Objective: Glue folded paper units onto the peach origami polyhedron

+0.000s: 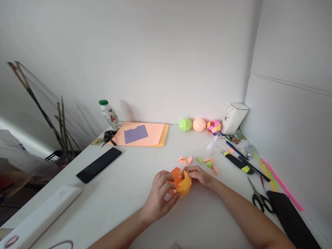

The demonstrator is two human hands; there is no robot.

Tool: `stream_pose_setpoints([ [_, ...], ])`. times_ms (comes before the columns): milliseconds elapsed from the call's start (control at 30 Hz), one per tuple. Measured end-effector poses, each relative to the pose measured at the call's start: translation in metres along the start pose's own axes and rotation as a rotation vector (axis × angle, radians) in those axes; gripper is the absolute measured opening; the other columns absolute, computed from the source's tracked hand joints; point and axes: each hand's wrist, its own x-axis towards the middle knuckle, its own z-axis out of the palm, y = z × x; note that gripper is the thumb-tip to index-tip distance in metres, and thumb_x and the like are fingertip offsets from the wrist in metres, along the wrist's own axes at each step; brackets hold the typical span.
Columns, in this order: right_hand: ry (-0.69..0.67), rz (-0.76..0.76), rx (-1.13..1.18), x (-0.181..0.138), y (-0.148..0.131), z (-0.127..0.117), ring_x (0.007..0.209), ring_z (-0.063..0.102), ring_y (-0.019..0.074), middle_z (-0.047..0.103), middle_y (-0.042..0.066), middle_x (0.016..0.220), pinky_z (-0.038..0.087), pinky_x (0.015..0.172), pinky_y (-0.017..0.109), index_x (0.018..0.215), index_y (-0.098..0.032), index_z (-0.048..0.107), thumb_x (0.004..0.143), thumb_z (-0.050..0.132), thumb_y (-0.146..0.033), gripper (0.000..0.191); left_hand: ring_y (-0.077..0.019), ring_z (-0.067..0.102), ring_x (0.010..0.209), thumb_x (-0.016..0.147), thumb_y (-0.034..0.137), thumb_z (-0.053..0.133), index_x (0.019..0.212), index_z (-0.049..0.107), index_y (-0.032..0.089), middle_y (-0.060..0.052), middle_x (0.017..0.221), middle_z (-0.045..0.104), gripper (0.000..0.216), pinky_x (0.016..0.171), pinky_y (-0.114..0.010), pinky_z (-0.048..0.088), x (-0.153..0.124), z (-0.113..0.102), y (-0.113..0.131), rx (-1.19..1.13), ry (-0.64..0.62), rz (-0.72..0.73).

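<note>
Between my hands is an orange folded paper shape (184, 186), faceted and hollow, with an opening toward the upper left. My left hand (163, 193) grips its left side, thumb below and fingers curled over the edge. My right hand (198, 174) pinches the upper right rim with thumb and fingertips. Just beyond lie small peach paper scraps (183, 160) and green scraps (209, 164). Against the wall stand three finished paper polyhedra: a green one (185, 125), a peach one (199, 125) and a multicoloured one (214, 126).
Scissors (259, 197), a utility knife (238, 162), pens and a black case (290, 216) lie at right, near a white box (234, 118). Glue bottle (209, 147) stands behind the scraps. Left are paper sheets (155, 133), keys (109, 136), a bottle (110, 114), a phone (99, 165) and a long white device (49, 214).
</note>
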Motion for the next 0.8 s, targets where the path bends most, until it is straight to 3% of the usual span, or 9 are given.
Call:
stream_pose_setpoints([
  [267, 0.003, -0.017, -0.018, 0.0015, 0.0054, -0.0047, 0.081, 0.053, 0.0187, 0.061, 0.003, 0.09, 0.039, 0.077, 0.031, 0.073, -0.018, 0.065, 0.077, 0.048, -0.026, 0.019, -0.0221, 0.052, 0.084, 0.081, 0.02, 0.056, 0.103, 0.047, 0.023, -0.002, 0.078, 0.058, 0.025, 0.095, -0.051, 0.032, 0.0011, -0.0002, -0.0015, 0.125, -0.049, -0.05],
  [467, 0.005, -0.013, -0.017, 0.002, 0.0068, -0.0054, 0.083, 0.053, 0.0194, 0.06, 0.003, 0.088, 0.04, 0.079, 0.032, 0.071, -0.019, 0.063, 0.077, 0.051, -0.03, 0.017, -0.0225, 0.05, 0.081, 0.08, 0.03, 0.06, 0.09, 0.049, 0.022, -0.003, 0.079, 0.057, 0.017, 0.088, -0.049, 0.036, 0.0001, 0.0032, -0.0054, 0.197, -0.05, -0.023],
  [800, -0.001, -0.019, -0.002, 0.0023, 0.0086, -0.006, 0.084, 0.054, 0.0188, 0.06, 0.003, 0.09, 0.042, 0.08, 0.032, 0.068, -0.019, 0.062, 0.077, 0.054, -0.032, 0.018, -0.0204, 0.05, 0.08, 0.08, 0.027, 0.06, 0.076, 0.042, 0.022, -0.002, 0.075, 0.051, 0.018, 0.086, -0.045, 0.04, 0.0011, 0.0009, -0.0027, 0.163, 0.008, -0.035],
])
